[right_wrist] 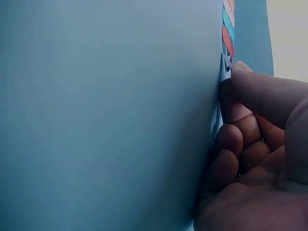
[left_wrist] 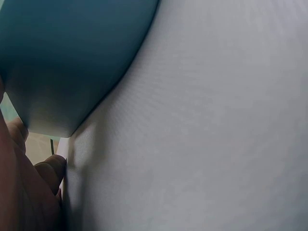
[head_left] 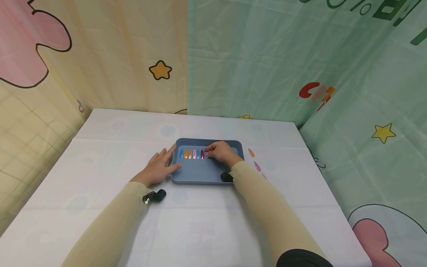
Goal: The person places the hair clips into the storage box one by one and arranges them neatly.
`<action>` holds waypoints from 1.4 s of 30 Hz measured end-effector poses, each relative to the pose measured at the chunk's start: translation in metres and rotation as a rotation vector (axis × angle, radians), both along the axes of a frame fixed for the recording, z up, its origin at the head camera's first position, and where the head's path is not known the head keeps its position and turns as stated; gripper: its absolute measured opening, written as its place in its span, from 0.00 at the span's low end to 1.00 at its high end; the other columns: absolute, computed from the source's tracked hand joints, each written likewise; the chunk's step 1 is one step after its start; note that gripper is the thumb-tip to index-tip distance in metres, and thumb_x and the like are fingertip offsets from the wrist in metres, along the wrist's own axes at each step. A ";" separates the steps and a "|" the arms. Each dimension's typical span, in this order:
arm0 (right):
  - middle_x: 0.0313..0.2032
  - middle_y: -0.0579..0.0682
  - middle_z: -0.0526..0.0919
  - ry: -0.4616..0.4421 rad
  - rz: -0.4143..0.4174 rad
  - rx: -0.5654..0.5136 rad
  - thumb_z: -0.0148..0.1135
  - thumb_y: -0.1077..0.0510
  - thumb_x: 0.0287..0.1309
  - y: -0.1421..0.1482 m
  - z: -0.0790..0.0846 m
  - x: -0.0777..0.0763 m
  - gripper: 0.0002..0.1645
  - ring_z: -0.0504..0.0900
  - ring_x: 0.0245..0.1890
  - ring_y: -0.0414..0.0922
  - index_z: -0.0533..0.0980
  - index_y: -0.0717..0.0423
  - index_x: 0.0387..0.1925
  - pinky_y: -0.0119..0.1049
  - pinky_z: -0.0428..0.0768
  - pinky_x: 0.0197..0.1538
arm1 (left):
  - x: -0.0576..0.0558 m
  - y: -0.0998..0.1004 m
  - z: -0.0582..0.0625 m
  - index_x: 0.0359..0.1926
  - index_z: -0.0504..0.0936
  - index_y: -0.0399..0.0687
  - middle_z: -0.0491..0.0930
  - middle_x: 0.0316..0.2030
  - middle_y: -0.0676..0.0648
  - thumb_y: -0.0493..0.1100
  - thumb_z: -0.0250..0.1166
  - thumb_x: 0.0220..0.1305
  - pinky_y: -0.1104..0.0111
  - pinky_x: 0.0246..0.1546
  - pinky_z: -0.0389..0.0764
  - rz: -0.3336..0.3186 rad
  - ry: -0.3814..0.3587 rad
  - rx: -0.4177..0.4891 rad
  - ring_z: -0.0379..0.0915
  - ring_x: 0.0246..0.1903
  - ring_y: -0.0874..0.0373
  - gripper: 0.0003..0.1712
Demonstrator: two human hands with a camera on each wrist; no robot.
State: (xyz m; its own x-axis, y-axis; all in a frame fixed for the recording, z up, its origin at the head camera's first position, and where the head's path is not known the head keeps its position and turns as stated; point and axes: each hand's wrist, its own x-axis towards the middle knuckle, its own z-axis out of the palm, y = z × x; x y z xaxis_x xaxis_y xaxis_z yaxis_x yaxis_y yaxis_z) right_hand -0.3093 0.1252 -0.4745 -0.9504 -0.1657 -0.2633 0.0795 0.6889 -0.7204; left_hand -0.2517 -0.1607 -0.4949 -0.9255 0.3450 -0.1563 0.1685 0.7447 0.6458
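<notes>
A blue-grey tray lies on the table, with a row of several coloured snap hair clips standing side by side in its upper half. At the right end of that row my right hand pinches a light purple hair clip between thumb and forefinger. In the right wrist view the thumb meets the clip's edge low over the tray floor, and the other fingers curl below. My left hand has its fingers spread and rests against the tray's left edge. The left wrist view shows the tray's outer wall beside the fingers.
Right of the tray, an orange hair clip and a pink hair clip lie on the white tablecloth. Another pink clip is partly hidden by the right sleeve. Printed curtains hang behind the table.
</notes>
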 end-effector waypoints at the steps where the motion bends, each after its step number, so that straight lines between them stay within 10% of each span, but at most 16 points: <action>1: 0.59 0.54 0.88 0.002 0.002 0.004 0.70 0.58 0.68 0.000 0.000 0.000 0.17 0.84 0.54 0.49 0.87 0.54 0.57 0.46 0.84 0.64 | 0.000 0.000 0.000 0.87 0.38 0.64 0.44 0.85 0.38 0.68 0.59 0.74 0.39 0.83 0.31 -0.001 0.000 0.001 0.31 0.85 0.36 0.54; 42: 0.56 0.52 0.89 0.015 0.039 0.069 0.72 0.58 0.66 -0.002 0.004 -0.001 0.16 0.83 0.50 0.45 0.88 0.53 0.54 0.40 0.85 0.58 | 0.000 0.000 -0.001 0.87 0.38 0.64 0.44 0.85 0.37 0.70 0.58 0.74 0.39 0.83 0.31 0.002 0.007 0.002 0.31 0.84 0.35 0.54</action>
